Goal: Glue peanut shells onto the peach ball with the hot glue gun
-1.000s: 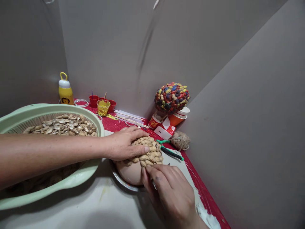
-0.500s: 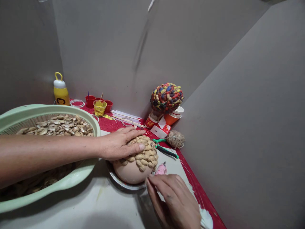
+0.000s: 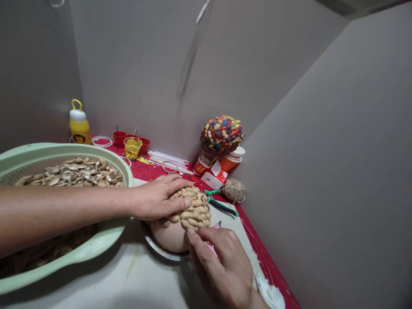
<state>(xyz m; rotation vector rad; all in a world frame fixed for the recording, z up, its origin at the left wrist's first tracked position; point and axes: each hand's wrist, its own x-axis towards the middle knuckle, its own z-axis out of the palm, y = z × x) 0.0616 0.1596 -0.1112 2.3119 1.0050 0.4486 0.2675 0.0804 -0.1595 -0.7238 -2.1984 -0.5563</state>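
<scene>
Nearest the camera, the person's right hand (image 3: 222, 259) has moved in since 0.5 s ago, when its fingertips were off the lower right edge of the ball (image 3: 170, 238); now they meet the ball just below its layer of peanut shells (image 3: 195, 214). The hand also covers most of a pink item (image 3: 210, 247) that showed more fully then. Its wrist comes from the lower right, knuckles upward, thumb and index finger drawn together in a pinch; whether a shell is between them cannot be told.

To the left, a green basket (image 3: 77, 259) holds many loose shells (image 3: 77, 171), and the left forearm crosses above it. The ball sits in a metal bowl (image 3: 161, 255) on a white board (image 3: 154, 283), shells over its upper part and bare surface below.

The left hand (image 3: 157, 199) is where it was, spread palm down over the ball's upper left, gripping nothing, its thumb across the shells.

Farther off are green-and-black pliers (image 3: 223, 209), a ball of twine (image 3: 234, 191) and, beyond them, a multicoloured ball (image 3: 222, 135).
</scene>
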